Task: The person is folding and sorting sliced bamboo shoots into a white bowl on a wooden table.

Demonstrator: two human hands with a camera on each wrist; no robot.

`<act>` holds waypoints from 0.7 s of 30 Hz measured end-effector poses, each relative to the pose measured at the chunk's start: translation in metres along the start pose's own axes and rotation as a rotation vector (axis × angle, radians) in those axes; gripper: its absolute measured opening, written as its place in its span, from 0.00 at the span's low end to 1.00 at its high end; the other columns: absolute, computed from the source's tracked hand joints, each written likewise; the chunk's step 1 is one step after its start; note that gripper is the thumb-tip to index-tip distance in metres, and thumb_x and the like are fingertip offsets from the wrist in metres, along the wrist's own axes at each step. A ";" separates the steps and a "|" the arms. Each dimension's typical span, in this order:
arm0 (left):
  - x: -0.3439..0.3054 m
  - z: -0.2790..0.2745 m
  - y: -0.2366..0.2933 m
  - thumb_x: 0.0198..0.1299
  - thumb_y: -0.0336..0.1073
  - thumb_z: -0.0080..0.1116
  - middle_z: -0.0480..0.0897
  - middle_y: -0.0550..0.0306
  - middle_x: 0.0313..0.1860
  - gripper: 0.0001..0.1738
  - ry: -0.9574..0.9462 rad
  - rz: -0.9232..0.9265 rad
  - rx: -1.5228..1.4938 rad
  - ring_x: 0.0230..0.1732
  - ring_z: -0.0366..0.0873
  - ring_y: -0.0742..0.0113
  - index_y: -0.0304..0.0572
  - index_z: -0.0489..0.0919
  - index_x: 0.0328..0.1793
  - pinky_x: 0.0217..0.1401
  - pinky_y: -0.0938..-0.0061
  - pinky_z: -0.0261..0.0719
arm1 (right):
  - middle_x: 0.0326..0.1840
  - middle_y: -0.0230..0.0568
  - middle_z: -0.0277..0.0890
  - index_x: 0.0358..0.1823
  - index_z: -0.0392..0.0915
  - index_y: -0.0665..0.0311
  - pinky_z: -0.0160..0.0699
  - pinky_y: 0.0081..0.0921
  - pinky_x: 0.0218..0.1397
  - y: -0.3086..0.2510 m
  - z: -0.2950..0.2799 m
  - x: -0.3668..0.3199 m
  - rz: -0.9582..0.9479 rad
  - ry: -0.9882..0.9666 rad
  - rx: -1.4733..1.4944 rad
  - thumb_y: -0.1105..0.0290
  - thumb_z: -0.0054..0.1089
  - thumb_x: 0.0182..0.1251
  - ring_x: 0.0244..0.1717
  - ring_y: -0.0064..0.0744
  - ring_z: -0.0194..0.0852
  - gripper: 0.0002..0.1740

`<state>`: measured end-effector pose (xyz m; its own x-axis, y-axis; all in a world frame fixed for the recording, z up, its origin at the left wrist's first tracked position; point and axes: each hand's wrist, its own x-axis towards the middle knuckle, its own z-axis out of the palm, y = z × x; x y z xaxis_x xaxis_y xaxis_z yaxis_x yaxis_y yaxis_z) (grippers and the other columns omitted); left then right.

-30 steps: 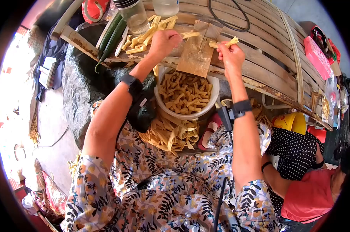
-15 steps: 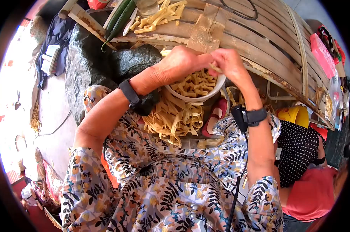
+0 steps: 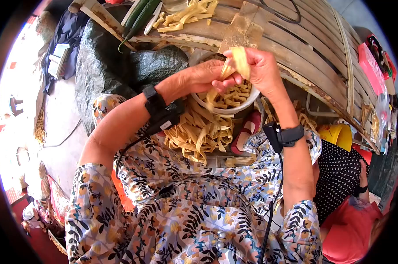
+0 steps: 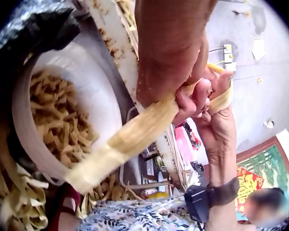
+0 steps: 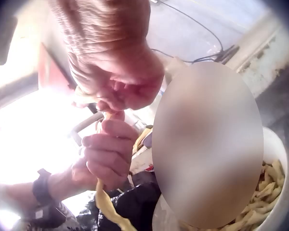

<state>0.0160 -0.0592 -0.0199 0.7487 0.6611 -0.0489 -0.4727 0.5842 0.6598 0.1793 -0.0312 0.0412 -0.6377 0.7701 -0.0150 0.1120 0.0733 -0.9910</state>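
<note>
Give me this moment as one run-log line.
left hand: grips yellow strip; right hand: grips same strip; strip: looped at right hand, end hanging; white tub: below hands, holds short pieces

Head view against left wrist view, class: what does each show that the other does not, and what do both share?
Only the head view: the long green cucumbers and, on the slatted bench, the flat wooden board.

Only the left wrist view: the white wall fittings and a red-and-gold patterned item.

Both: the left hand and right hand holding a yellowish strip, and the white tub with folded pieces inside.
</note>
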 end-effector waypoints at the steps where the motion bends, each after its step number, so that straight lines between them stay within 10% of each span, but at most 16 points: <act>1: 0.000 0.002 -0.007 0.65 0.41 0.44 0.71 0.65 0.25 0.15 -0.036 -0.008 -0.142 0.16 0.60 0.84 0.35 0.74 0.40 0.17 0.90 0.60 | 0.24 0.33 0.77 0.42 0.77 0.66 0.69 0.15 0.24 0.001 0.001 -0.002 -0.015 0.028 -0.200 0.65 0.56 0.60 0.20 0.18 0.70 0.13; 6: 0.005 0.008 -0.012 0.65 0.37 0.44 0.73 0.60 0.27 0.10 -0.036 -0.005 -0.254 0.19 0.64 0.82 0.36 0.71 0.41 0.21 0.87 0.65 | 0.34 0.30 0.78 0.43 0.78 0.63 0.72 0.13 0.29 0.010 -0.001 -0.006 -0.047 0.075 -0.532 0.73 0.59 0.55 0.28 0.17 0.74 0.12; 10: 0.012 0.013 -0.007 0.62 0.31 0.47 0.74 0.61 0.28 0.08 0.510 0.116 -0.052 0.19 0.66 0.80 0.38 0.71 0.46 0.21 0.88 0.66 | 0.30 0.38 0.73 0.32 0.77 0.62 0.70 0.30 0.33 0.011 -0.001 -0.002 -0.519 0.460 -0.992 0.65 0.63 0.46 0.30 0.38 0.71 0.12; 16: 0.006 0.021 0.012 0.62 0.35 0.49 0.77 0.62 0.26 0.11 0.685 0.486 0.681 0.18 0.70 0.79 0.31 0.76 0.37 0.20 0.86 0.69 | 0.21 0.28 0.73 0.32 0.79 0.67 0.67 0.23 0.27 0.012 0.000 -0.001 0.038 0.295 -0.470 0.67 0.64 0.50 0.22 0.21 0.65 0.11; 21: -0.001 0.026 0.014 0.61 0.39 0.52 0.77 0.58 0.23 0.14 0.638 0.405 1.089 0.18 0.73 0.76 0.32 0.71 0.41 0.20 0.83 0.70 | 0.17 0.24 0.72 0.30 0.80 0.69 0.62 0.16 0.22 0.019 0.002 0.002 0.186 0.276 -0.265 0.69 0.61 0.54 0.19 0.13 0.60 0.09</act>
<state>0.0212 -0.0641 0.0091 0.1537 0.9769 0.1486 0.2266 -0.1813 0.9570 0.1786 -0.0295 0.0223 -0.3642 0.9238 -0.1183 0.4212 0.0501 -0.9056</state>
